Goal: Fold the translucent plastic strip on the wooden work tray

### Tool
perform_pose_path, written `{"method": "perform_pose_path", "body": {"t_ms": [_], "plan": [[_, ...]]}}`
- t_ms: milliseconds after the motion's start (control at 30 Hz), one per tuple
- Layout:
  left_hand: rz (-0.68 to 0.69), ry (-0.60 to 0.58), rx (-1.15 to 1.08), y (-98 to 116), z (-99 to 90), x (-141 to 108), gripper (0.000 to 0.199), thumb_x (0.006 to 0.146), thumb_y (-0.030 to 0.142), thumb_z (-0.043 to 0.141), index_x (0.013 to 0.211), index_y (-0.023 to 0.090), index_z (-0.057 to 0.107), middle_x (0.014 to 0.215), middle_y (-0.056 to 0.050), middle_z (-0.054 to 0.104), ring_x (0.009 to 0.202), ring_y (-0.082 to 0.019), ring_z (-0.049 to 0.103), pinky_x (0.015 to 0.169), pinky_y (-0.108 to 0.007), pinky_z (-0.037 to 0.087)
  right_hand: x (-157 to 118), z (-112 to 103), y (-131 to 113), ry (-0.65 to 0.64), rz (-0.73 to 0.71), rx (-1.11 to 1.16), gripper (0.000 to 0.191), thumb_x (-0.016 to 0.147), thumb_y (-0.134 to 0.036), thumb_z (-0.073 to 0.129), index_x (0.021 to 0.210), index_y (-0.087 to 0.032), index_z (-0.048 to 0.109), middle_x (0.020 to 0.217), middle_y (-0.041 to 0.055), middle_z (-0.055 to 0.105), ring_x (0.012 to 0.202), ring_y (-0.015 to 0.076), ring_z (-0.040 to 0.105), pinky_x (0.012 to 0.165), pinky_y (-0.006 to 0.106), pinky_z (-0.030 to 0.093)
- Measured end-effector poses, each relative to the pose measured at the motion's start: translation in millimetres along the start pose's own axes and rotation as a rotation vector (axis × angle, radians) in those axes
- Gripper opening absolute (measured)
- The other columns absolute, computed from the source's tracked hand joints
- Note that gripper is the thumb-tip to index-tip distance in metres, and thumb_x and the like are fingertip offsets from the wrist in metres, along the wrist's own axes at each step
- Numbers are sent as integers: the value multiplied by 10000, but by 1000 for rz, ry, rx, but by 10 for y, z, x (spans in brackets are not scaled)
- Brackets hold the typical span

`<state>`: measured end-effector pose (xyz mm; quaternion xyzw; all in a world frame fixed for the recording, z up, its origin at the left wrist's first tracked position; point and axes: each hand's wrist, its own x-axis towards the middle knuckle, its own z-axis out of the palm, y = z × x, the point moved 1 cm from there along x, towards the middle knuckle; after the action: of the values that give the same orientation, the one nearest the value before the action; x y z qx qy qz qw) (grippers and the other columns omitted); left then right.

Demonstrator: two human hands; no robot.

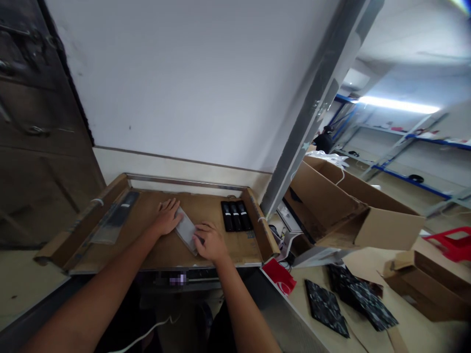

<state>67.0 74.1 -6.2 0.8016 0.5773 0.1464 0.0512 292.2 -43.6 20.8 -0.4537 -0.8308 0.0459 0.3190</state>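
A flat clear plastic pouch point(185, 229) lies slanted on the cardboard tray point(165, 250) in front of me. My left hand point(167, 216) rests flat on the pouch's upper left end, fingers spread. My right hand point(210, 241) presses on its lower right end with curled fingers. Three black slim devices point(236, 215) lie side by side at the tray's right. A long dark item in a clear sleeve point(116, 220) lies along the tray's left side.
An open cardboard box point(346, 206) stands to the right, with smaller boxes point(423, 284) beyond it. Dark patterned flat packs point(342, 299) and a red card point(278, 276) lie on the right bench. A red stool point(451, 242), blue shelving point(408, 142) and a distant person point(324, 139) are behind.
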Motion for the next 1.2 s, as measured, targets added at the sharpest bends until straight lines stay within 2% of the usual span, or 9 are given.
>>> {"method": "perform_pose_path", "body": {"t_ms": [267, 433, 567, 733, 867, 933, 1067, 1133, 1200], "plan": [[54, -26, -8, 37, -107, -112, 825, 892, 614, 518, 1573, 168, 389, 1682, -141, 260, 1559, -347, 210, 1249, -605, 93, 33, -6, -23, 11, 36, 20, 187, 923, -280, 620, 917, -212, 794, 1052, 44, 779, 1049, 207, 669, 1041, 344, 461], [114, 98, -90, -62, -78, -319, 693, 960, 518, 446, 1559, 171, 405, 1656, -152, 328, 1544, -318, 266, 1252, -563, 175, 28, -29, -24, 11, 32, 38, 194, 930, -271, 615, 896, -192, 789, 1036, 72, 768, 1013, 210, 670, 1009, 338, 467], [134, 140, -136, -110, -39, -464, 664, 926, 506, 519, 1491, 158, 486, 1609, -175, 407, 1510, -348, 335, 1253, -577, 203, 15, -72, -28, 36, 65, 87, 198, 948, -267, 586, 974, -189, 765, 1065, 83, 751, 1042, 219, 651, 992, 336, 467], [-11, 270, -334, -192, 8, -586, 575, 975, 435, 415, 1451, 117, 475, 1540, -197, 484, 1469, -301, 414, 1230, -495, 327, -2, -38, 76, 146, 232, 86, 276, 946, -220, 541, 1158, -165, 710, 1124, 120, 730, 1094, 252, 636, 991, 362, 475], [-102, 390, -420, -242, -58, -722, 523, 948, 370, 449, 1426, 157, 473, 1461, -172, 555, 1385, -282, 508, 1178, -486, 405, -33, 61, 269, 239, 399, 59, 327, 924, -172, 501, 1178, -152, 706, 1150, 151, 728, 1116, 277, 636, 1016, 388, 468], [-170, 448, -323, -242, -156, -793, 482, 922, 317, 476, 1377, 165, 520, 1425, -171, 574, 1375, -300, 503, 1182, -515, 385, -52, 92, 350, 246, 438, 75, 327, 910, -162, 491, 1146, -143, 716, 1134, 151, 734, 1105, 277, 642, 1011, 384, 468], [-299, 511, 39, -340, -432, -854, 476, 904, 256, 487, 1363, 147, 546, 1564, -197, 429, 1491, -368, 320, 1228, -649, 171, -85, 98, 418, 240, 479, 113, 306, 884, -176, 498, 1080, -128, 728, 1099, 144, 743, 1059, 271, 653, 972, 367, 479], [-375, 485, 131, -490, -547, -830, 508, 900, 259, 492, 1385, 111, 526, 1595, -227, 371, 1486, -389, 315, 1209, -625, 216, -94, 90, 411, 238, 470, 112, 293, 873, -185, 509, 1053, -130, 732, 1075, 138, 746, 1040, 270, 654, 962, 362, 478], [-441, 407, 158, -664, -607, -783, 506, 906, 273, 478, 1369, 77, 534, 1509, -252, 467, 1386, -399, 439, 1128, -557, 354, -98, 83, 401, 247, 472, 112, 280, 864, -191, 516, 1029, -140, 737, 1054, 132, 748, 1028, 266, 657, 957, 357, 478]]}}
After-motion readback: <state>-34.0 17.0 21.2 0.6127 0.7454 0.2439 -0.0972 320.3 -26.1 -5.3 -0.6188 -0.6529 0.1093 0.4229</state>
